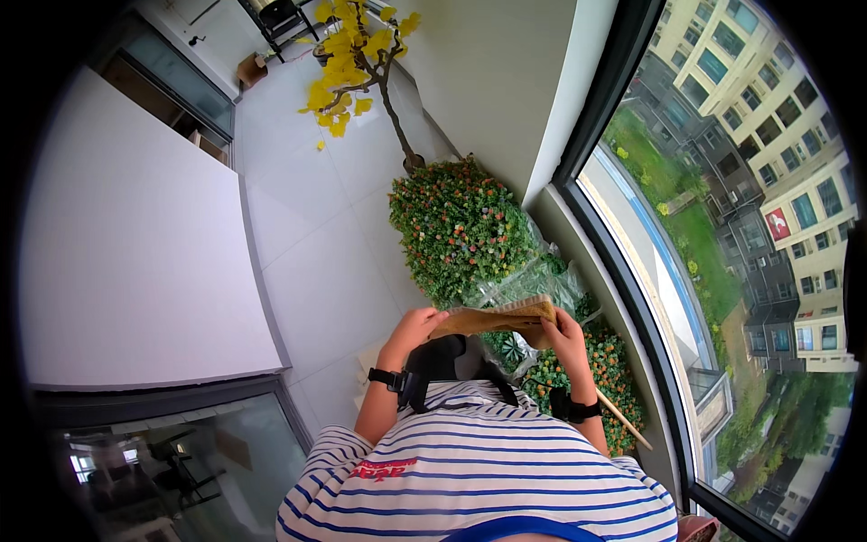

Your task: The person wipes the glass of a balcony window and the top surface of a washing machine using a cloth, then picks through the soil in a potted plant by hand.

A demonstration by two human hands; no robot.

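A brown cloth (492,318) with a pale edge is stretched between my two hands in front of my body. My left hand (421,328) grips its left end, and my right hand (563,335) pinches the folded right end. Just beyond the cloth stands a bushy artificial plant (467,230) with small orange and red flowers. Clear plastic wrap (542,278) lies over greenery by my right hand. A second clump with orange flowers (613,366) sits beneath and to the right of my right forearm.
An artificial tree (386,95) with yellow leaves rises beyond the plants. To the right runs a large black-framed window (589,196). A wooden stick (623,419) leans by the right-hand flowers. A white wall (149,237) and a glass door (223,461) are at left; a black chair (279,17) stands far off.
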